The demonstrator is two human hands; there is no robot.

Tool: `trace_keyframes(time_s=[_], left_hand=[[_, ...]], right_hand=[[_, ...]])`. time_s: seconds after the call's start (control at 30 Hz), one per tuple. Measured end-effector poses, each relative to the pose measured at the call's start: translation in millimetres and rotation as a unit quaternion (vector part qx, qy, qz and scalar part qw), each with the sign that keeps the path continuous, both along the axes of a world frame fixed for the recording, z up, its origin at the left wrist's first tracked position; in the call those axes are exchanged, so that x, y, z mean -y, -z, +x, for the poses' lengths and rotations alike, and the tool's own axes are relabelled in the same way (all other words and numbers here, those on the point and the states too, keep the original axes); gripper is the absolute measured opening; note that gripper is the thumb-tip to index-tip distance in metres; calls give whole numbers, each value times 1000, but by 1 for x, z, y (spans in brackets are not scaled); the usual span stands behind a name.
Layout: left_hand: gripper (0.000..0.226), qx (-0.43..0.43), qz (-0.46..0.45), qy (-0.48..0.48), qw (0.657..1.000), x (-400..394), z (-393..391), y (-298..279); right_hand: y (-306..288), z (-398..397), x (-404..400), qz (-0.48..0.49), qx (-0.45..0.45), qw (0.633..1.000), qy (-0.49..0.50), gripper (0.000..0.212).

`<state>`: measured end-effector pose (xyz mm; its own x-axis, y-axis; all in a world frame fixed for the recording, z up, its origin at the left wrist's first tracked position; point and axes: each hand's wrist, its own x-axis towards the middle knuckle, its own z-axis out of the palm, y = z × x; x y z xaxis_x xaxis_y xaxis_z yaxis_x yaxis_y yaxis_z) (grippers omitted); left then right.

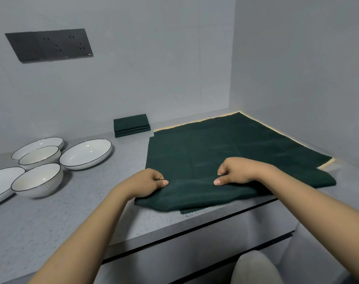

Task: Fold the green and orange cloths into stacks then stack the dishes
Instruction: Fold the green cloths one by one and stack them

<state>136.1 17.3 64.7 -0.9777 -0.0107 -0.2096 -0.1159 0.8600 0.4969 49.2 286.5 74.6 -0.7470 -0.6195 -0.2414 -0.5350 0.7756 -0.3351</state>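
Observation:
A dark green cloth (225, 148) lies spread over the right corner of the grey counter, its near edge bunched up. My left hand (149, 181) and my right hand (236, 171) each pinch that near edge, thumbs on top, about a hand's width apart. Under the green cloth a pale orange cloth (326, 163) shows only as a thin strip along the far and right edges. A folded stack of green cloths (131, 125) sits by the back wall. White dishes with dark rims stand at the left: two bowls (38, 179) (40, 156) and three plates (86, 153) (38, 144) (0, 181).
The counter's front edge (195, 222) runs diagonally just under the cloth's near edge, with drawer fronts below. Grey walls close in the corner at back and right. A black socket panel (49, 45) hangs on the back wall. A pale rounded object (254, 267) shows at the bottom.

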Motion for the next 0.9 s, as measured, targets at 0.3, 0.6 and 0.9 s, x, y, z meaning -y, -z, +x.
trace_keyframes(time_s=[0.3,0.6,0.9], left_hand=[[30,-83,-83,-56,992,6,-26,14],[27,-204,-226,-151,941,-4,-82,47],[21,-202,-292,-203,913,-3,-104,65]], right_hand=[[12,-31,25,4,-72,996,51,41],[43,-82,58,-16,-220,968,122,31],[66,-104,70,-77,-268,949,146,35]])
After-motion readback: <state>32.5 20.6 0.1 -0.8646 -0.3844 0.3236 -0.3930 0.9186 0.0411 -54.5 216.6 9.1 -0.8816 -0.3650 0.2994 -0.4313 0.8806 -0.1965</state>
